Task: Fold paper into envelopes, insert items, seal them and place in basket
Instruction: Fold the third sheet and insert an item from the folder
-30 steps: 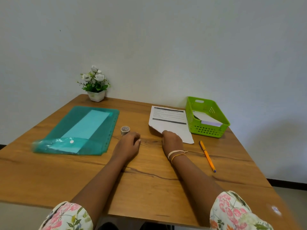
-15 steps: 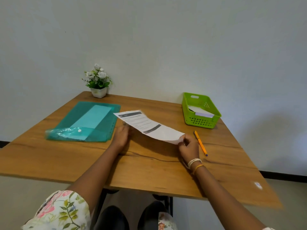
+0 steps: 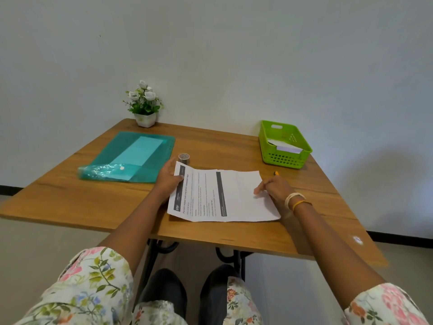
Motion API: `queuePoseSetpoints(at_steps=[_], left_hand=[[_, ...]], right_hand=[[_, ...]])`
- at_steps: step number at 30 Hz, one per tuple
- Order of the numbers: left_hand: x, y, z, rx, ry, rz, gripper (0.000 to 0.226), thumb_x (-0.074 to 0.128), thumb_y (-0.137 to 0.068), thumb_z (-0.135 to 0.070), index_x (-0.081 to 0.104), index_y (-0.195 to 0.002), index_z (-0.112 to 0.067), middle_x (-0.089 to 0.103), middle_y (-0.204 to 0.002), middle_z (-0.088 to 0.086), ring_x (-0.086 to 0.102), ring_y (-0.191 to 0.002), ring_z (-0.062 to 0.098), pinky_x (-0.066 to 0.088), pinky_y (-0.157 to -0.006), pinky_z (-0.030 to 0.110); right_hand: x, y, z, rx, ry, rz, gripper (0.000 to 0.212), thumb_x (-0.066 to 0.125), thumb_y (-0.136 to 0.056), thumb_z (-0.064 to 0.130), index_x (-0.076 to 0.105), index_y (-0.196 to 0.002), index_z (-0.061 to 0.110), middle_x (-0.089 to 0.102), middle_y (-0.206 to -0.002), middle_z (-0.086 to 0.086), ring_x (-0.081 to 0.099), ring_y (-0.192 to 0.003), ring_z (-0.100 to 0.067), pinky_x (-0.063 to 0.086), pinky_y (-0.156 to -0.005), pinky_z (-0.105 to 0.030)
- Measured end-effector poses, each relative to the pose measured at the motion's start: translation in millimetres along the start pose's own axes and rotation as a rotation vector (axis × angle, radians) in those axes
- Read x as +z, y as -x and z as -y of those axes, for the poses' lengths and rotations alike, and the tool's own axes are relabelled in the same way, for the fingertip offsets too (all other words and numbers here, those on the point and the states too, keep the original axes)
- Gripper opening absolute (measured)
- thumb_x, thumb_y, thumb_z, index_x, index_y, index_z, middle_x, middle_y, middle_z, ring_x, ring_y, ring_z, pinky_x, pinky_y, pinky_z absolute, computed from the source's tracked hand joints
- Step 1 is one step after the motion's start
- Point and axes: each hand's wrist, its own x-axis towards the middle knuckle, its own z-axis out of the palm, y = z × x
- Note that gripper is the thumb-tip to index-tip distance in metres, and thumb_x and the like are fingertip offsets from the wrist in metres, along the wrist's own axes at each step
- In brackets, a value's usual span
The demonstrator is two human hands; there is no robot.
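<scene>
wooden table: carries everything i see. teal folder: lying flat at far left. printed paper: flat near the front edge, text sideways, between my hands. green basket: far right, white folded paper inside. left hand: pinches the paper's left edge, thumb on top. right hand: pinches its right edge. tape roll: just beyond the paper.

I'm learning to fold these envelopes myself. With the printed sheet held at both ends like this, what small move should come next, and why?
Probably lower the sheet flat onto the table and start the first fold. The left hand holds the printed end and the right hand the blank end, so the sheet is spread out and shows no envelope fold yet. The green basket waits at the far right.
</scene>
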Motion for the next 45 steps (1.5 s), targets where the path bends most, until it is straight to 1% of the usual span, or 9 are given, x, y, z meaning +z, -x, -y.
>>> queuePoseSetpoints(at_steps=[3, 9, 14, 19, 22, 30, 37, 41, 45], left_hand=[[4.1, 0.2, 3.5, 0.046, -0.095, -0.011, 0.061, 0.056, -0.092, 0.0, 0.039, -0.144, -0.026, 0.061, -0.115, 0.01, 0.066, -0.089, 0.02, 0.053, -0.059, 0.028], [4.3, -5.1, 9.1, 0.088, -0.235, -0.046, 0.043, 0.058, -0.092, -0.005, 0.057, -0.133, -0.02, 0.056, -0.127, 0.013, 0.062, -0.103, 0.026, 0.056, -0.081, 0.037], [1.5, -9.2, 13.7, 0.087, -0.247, -0.032, 0.043, 0.059, -0.092, -0.006, 0.057, -0.132, -0.02, 0.057, -0.127, 0.013, 0.065, -0.098, 0.025, 0.054, -0.067, 0.028], [3.2, -11.0, 13.0, 0.059, -0.259, -0.046, 0.044, 0.059, -0.092, -0.007, 0.055, -0.134, -0.021, 0.057, -0.128, 0.011, 0.064, -0.1, 0.025, 0.056, -0.07, 0.031], [4.6, -11.6, 13.9, 0.023, -0.134, -0.053, 0.048, 0.056, -0.094, -0.007, 0.048, -0.139, -0.02, 0.059, -0.128, 0.012, 0.065, -0.103, 0.026, 0.057, -0.082, 0.042], [5.4, 5.5, 8.8, -0.042, 0.32, -0.084, 0.028, 0.037, -0.099, -0.009, 0.058, -0.117, -0.011, 0.07, -0.087, 0.012, 0.067, -0.067, 0.02, 0.053, -0.056, 0.031], [22.4, 16.3, 15.9, 0.227, -0.199, -0.034, 0.025, 0.049, -0.096, -0.009, 0.069, -0.111, -0.013, 0.066, -0.111, 0.002, 0.063, -0.092, 0.016, 0.052, -0.067, 0.015], [28.6, 15.8, 24.7, 0.419, -0.617, -0.008, 0.026, 0.056, -0.092, -0.008, 0.07, -0.113, -0.015, 0.061, -0.127, 0.0, 0.055, -0.115, 0.014, 0.045, -0.096, 0.026], [37.7, 22.2, 28.5, 0.536, -0.874, -0.047, 0.025, 0.055, -0.095, -0.016, 0.069, -0.116, -0.017, 0.06, -0.131, -0.001, 0.057, -0.114, 0.015, 0.048, -0.091, 0.028]], right_hand=[[7.4, 1.2, 22.8, -0.028, 0.123, 0.02, 0.027, 0.049, -0.089, 0.01, 0.075, -0.088, 0.006, 0.071, -0.104, -0.009, 0.056, -0.097, -0.018, 0.041, -0.08, -0.017], [95.2, 22.2, 54.6, -0.23, 0.309, 0.032, 0.037, 0.043, -0.097, 0.031, 0.055, -0.131, 0.02, 0.057, -0.133, -0.005, 0.055, -0.118, -0.024, 0.044, -0.1, -0.036], [128.4, 32.1, 64.0, -0.449, 0.565, 0.087, 0.05, 0.041, -0.098, 0.04, 0.038, -0.144, 0.021, 0.031, -0.155, -0.003, 0.027, -0.142, -0.021, 0.023, -0.115, -0.039], [114.6, 25.5, 44.8, -0.392, 0.555, 0.029, 0.05, 0.039, -0.098, 0.042, 0.039, -0.144, 0.021, 0.032, -0.154, -0.002, 0.033, -0.14, -0.022, 0.026, -0.114, -0.038], [106.6, 24.6, 32.3, -0.372, 0.522, -0.004, 0.048, 0.041, -0.098, 0.043, 0.042, -0.142, 0.024, 0.035, -0.153, 0.0, 0.037, -0.138, -0.022, 0.03, -0.113, -0.037], [117.9, 19.3, 38.0, -0.368, 0.491, -0.038, 0.049, 0.041, -0.098, 0.043, 0.042, -0.142, 0.023, 0.035, -0.153, 0.001, 0.038, -0.137, -0.021, 0.03, -0.113, -0.037], [117.3, 19.1, 45.7, -0.356, 0.28, -0.068, 0.036, 0.045, -0.098, 0.031, 0.055, -0.129, 0.017, 0.057, -0.133, -0.004, 0.055, -0.119, -0.022, 0.044, -0.098, -0.029], [113.7, 23.4, 46.9, -0.297, 0.052, -0.172, 0.034, 0.044, -0.099, 0.021, 0.057, -0.13, 0.012, 0.058, -0.132, -0.007, 0.055, -0.119, -0.022, 0.042, -0.1, -0.027], [119.8, 33.0, 53.1, -0.355, 0.123, -0.179, 0.035, 0.044, -0.099, 0.025, 0.056, -0.131, 0.015, 0.056, -0.135, -0.004, 0.053, -0.122, -0.019, 0.041, -0.102, -0.027]])
